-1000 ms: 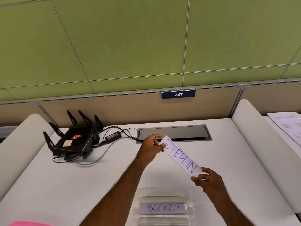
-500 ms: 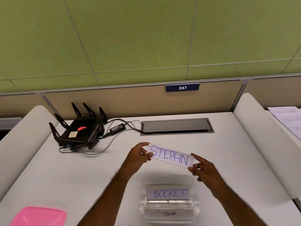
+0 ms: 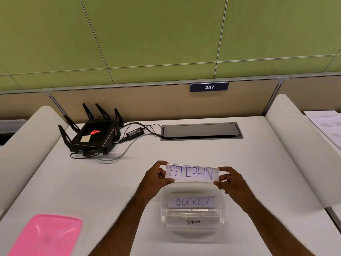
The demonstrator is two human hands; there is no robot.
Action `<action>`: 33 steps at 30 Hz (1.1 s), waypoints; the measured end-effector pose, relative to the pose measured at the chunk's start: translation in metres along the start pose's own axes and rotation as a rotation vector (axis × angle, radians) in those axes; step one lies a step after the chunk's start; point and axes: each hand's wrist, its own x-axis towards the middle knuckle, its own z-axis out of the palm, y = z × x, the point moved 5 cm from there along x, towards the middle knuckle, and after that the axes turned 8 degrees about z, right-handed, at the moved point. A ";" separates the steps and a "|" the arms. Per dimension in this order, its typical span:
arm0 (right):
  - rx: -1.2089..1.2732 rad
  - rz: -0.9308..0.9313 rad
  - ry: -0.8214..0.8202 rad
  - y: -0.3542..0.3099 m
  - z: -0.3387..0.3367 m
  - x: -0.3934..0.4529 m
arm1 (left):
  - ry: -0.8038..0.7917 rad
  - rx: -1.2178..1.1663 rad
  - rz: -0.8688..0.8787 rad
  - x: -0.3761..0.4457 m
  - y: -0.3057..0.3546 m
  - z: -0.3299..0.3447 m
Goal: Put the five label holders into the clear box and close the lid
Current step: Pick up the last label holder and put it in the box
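A label holder reading STEPHN is held level above the far edge of the clear box. My left hand pinches its left end and my right hand pinches its right end. Inside the clear box stand other label holders; one reads SOCKET and another reads PANDA. The pink lid lies flat on the desk at the near left, apart from the box.
A black router with antennas, its power brick and cables sit at the back left. A grey cable hatch is set into the desk at the back. White curved dividers flank the desk; papers lie beyond the right one.
The STEPHN holder turned from slanted to level and came nearer, over the box. Both hands moved toward me with it. The view tilted down, showing more of the box and the pink lid.
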 end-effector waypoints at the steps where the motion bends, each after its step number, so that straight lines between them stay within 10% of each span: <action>1: -0.005 -0.007 -0.001 0.001 -0.001 0.000 | 0.010 0.025 0.002 -0.003 -0.001 0.000; 33: -0.531 -0.292 -0.034 0.012 -0.001 -0.010 | -0.044 0.601 0.154 -0.034 -0.004 0.006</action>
